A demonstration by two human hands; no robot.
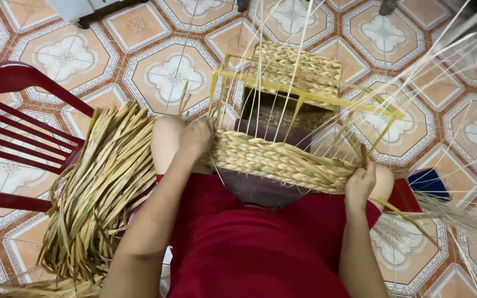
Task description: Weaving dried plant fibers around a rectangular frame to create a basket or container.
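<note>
A half-woven straw basket (282, 157) rests on my lap, its frame of yellow bars (316, 96) and thin upright strands rising above the braided walls. My left hand (197, 138) grips the near left corner of the woven wall. My right hand (360, 182) holds the near right corner, fingers closed over the braid and a strand. The far woven wall (299, 69) shows behind the frame.
A thick bundle of dried flat straw (100, 187) lies across a red plastic chair (12, 127) at my left. Loose thin strands (459, 215) fan out at the right. A blue object (429, 182) sits by my right knee. Patterned floor tiles (172, 74) lie all around.
</note>
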